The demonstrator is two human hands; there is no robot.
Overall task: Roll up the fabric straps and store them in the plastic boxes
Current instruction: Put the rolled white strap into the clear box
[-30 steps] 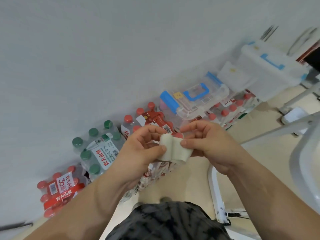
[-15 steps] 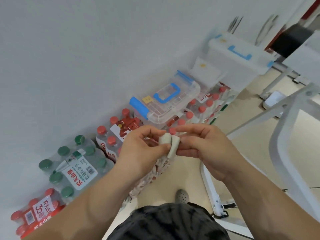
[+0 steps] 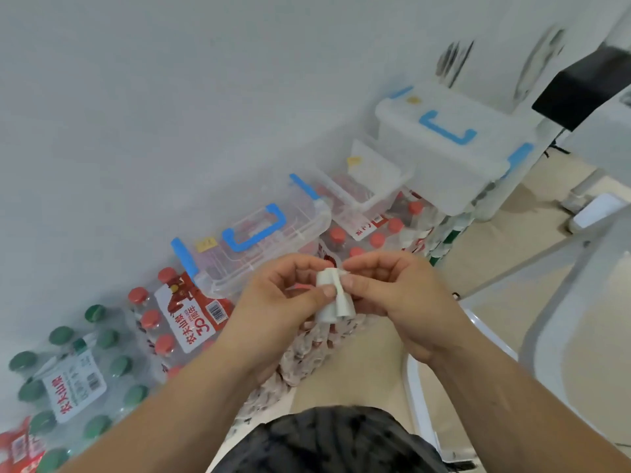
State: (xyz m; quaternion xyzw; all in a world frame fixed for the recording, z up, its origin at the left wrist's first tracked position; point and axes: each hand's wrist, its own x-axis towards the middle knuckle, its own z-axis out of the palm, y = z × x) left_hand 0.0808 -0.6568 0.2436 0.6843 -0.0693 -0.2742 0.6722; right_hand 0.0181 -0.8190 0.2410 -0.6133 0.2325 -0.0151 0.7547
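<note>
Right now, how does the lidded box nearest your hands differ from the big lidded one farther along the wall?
The near box is clear; the far box is milky white. The far box looks bigger and taller, though it stands farther off. The near box rests on packs of red-capped bottles; what the far box stands on is unclear. Both have shut lids with a blue handle and blue side clips.

- A shrink-wrapped pack of green-capped bottles (image 3: 73,380) stands on the beige floor (image 3: 345,377), against the pale wall (image 3: 170,97).
- A pack of red-capped bottles (image 3: 181,312) sits just beside it.
- A white metal frame (image 3: 418,387) stands at the right.
- A black panel (image 3: 580,87) shows at top right.
</note>
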